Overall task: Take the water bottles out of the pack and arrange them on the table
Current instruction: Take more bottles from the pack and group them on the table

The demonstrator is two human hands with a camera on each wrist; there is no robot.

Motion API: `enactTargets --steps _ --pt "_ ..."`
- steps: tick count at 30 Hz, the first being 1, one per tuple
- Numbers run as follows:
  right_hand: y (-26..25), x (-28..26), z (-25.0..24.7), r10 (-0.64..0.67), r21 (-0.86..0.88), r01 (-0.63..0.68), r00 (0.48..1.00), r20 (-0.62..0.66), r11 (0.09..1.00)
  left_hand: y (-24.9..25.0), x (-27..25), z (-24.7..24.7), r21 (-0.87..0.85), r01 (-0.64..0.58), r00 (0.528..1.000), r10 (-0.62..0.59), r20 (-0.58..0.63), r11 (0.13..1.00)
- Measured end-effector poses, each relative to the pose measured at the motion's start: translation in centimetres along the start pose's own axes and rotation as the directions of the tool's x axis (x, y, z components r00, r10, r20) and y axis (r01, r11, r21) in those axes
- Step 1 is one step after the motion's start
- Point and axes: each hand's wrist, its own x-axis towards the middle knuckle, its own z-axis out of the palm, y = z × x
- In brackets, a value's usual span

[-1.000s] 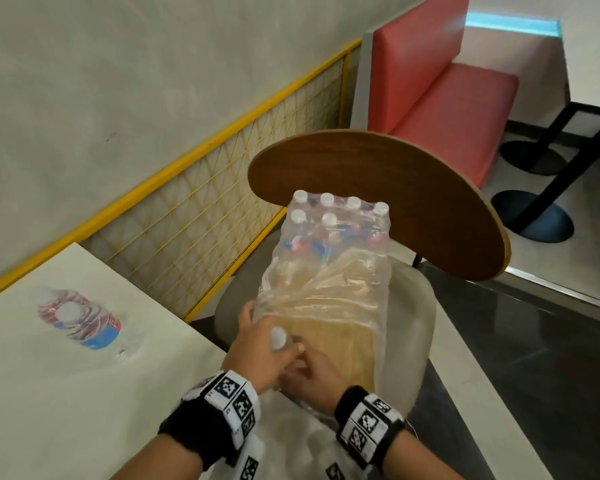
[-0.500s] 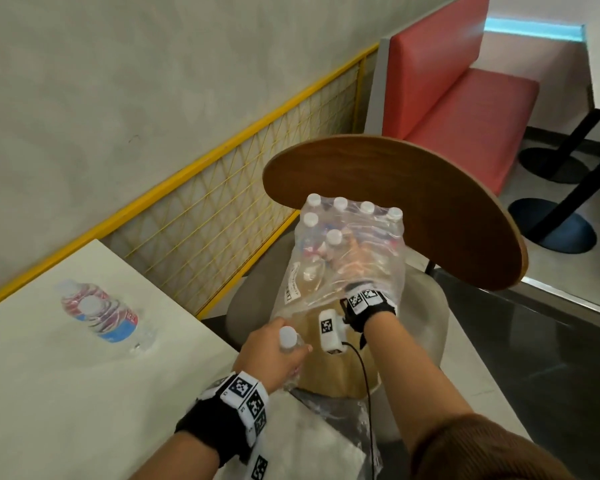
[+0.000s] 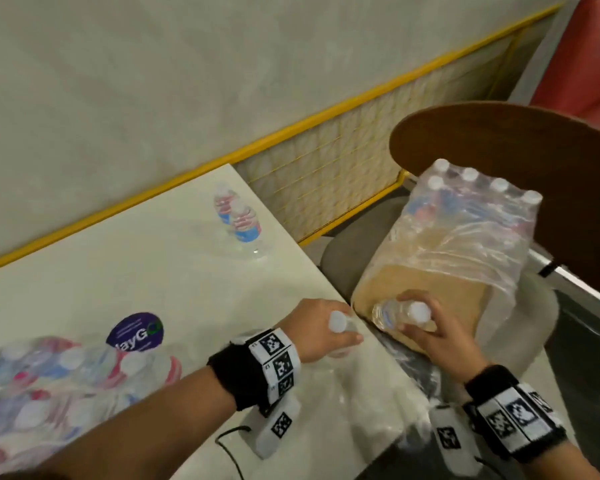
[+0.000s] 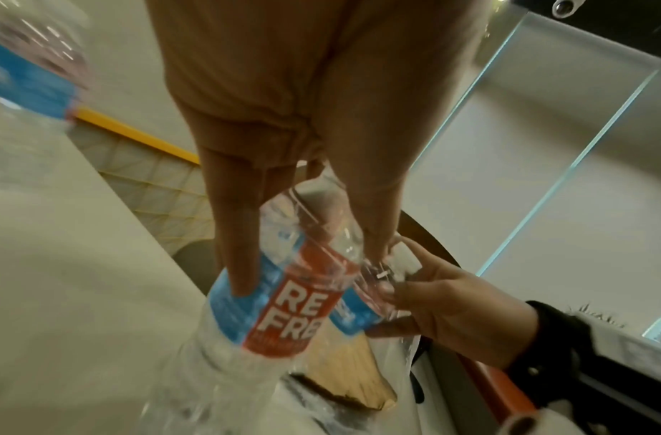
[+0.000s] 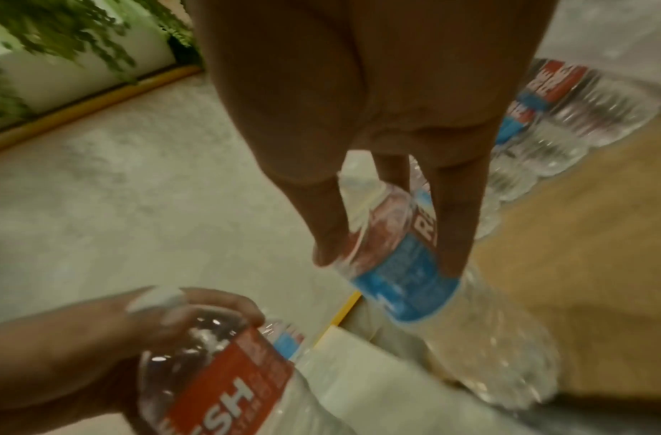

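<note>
2 bottles (image 3: 340,332), L hand (image 3: 321,336) + R hand (image 3: 426,332)

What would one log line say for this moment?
left hand: holds bottle | right hand: holds second bottle | pack: on chair

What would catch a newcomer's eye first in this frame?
Each hand grips a water bottle by its top: the left hand holds one at the table edge, and the right hand holds another over the opened pack on the chair. Two bottles stand at the table's far end, and a blurred cluster of bottles sits near left.
</note>
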Motion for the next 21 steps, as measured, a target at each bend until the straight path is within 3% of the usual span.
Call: enactTargets --steps 2,5,8,12,14,17,19,21 --pt "-2.0 -2.4 2.2 -0.026 0.019 0.023 0.981 0.191 1.000 -1.7 -3.3 -1.3 0.116 0.041 0.997 -0.048 0.055 0.992" --pt "-5.7 -5.8 6.4 -0.023 -0.004 0.027 0.905 0.425 1.000 -4.1 -7.2 -2.8 0.350 0.083 0.981 -0.139 0.138 0.933" --pt "-8.5 -7.7 10.9 -0.030 -0.089 0.093 0.843 0.538 0.992 -6.8 -10.1 -3.8 0.482 0.141 0.960 -0.238 0.148 0.865" --pt "-11.3 -9.0 16.3 -0.047 -0.092 0.134 0.777 0.627 0.987 -9.5 -13.6 -4.7 0.571 0.149 0.951 -0.274 0.141 0.807" --pt "-12.2 -9.5 18.9 -0.042 -0.094 0.127 0.783 0.620 0.987 -10.2 -15.4 -5.6 0.555 0.128 0.966 -0.229 0.116 0.822" --pt "-13.0 -10.2 21.5 0.054 -0.070 -0.016 0.809 0.586 0.997 -11.1 -18.5 -8.5 0.430 0.097 0.995 -0.100 -0.016 0.897" --pt "-13.1 -10.6 22.8 0.139 -0.040 -0.145 0.785 0.603 0.989 -12.4 -20.9 -10.9 0.306 0.069 0.992 -0.032 -0.124 0.949" --pt "-13.4 -11.3 23.7 0.220 0.026 -0.310 0.727 0.651 0.950 -14.4 -23.3 -13.4 0.145 0.053 0.969 -0.016 -0.246 0.988"
